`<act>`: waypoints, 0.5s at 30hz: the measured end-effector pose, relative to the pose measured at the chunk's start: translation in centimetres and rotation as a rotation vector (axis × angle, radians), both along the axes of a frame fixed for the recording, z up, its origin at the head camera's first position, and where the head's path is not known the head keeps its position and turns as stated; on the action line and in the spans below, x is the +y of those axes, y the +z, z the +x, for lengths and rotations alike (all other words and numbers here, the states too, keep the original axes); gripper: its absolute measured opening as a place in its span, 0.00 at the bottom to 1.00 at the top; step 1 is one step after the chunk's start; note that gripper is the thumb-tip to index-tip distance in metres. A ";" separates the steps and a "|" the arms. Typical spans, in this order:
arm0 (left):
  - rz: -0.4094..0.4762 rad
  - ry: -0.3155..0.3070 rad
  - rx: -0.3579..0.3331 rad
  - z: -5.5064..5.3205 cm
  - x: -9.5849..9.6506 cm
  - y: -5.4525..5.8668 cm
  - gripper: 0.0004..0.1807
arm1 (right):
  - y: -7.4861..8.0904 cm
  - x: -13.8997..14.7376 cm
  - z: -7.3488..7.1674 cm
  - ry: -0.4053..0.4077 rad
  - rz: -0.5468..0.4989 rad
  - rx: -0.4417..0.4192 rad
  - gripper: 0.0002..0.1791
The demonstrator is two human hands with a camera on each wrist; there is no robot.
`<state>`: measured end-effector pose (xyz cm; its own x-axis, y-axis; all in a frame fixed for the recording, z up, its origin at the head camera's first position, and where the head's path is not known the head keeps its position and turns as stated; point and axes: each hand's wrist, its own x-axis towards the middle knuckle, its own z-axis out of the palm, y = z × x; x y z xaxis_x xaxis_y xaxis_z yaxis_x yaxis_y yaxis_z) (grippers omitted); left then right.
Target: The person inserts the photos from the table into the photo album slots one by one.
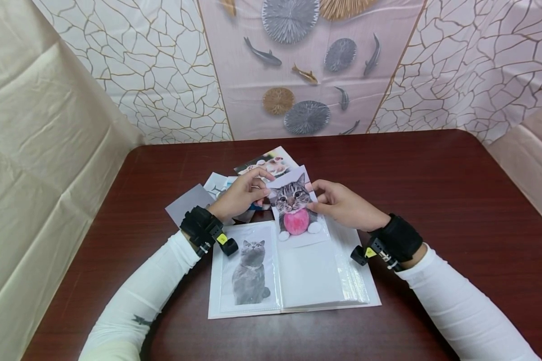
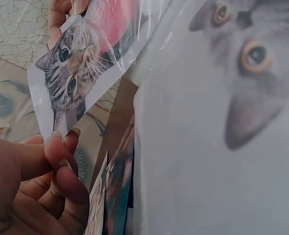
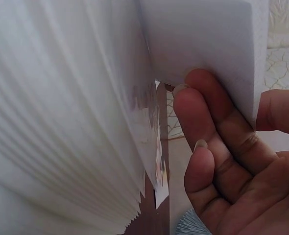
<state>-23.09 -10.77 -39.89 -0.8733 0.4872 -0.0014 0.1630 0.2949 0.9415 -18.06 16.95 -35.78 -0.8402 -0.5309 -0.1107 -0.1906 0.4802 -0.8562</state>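
Note:
A photo of a tabby cat with a pink ball (image 1: 293,200) is held upright over the right page of an open photo album (image 1: 311,276). My left hand (image 1: 239,195) pinches its upper left edge between thumb and fingers. On the opposite edge, my right hand (image 1: 345,203) grips it, and the right wrist view shows the photo's white back (image 3: 208,39) against those fingers. The photo's lower end appears to be inside the page's clear sleeve, as the left wrist view shows shiny plastic over the pink ball (image 2: 116,22). A grey cat photo (image 1: 250,276) fills the left page.
Several loose prints lie behind the album, among them a grey one (image 1: 189,203) and a colourful one (image 1: 271,163). The dark wooden table (image 1: 456,200) extends to both sides. A patterned cloth (image 1: 162,65) hangs beyond its far edge.

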 end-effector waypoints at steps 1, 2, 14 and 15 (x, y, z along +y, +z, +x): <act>0.000 0.001 -0.001 0.0 0.0 0.0 0.16 | 0.0 0.0 0.0 0.000 0.001 0.000 0.20; 0.001 0.002 -0.001 0.0 0.0 0.0 0.16 | 0.0 0.0 0.0 -0.001 0.000 -0.001 0.20; -0.007 -0.001 -0.001 0.1 0.0 0.1 0.15 | 0.0 -0.2 0.0 -0.025 -0.022 -0.014 0.17; -0.007 -0.001 0.000 0.1 0.0 0.1 0.15 | 0.0 -0.2 0.0 -0.025 -0.023 -0.016 0.17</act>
<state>-23.01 -10.75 -39.80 -0.8728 0.4881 -0.0049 0.1635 0.3017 0.9393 -18.10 16.75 -35.79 -0.8517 -0.5119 -0.1118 -0.1650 0.4645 -0.8701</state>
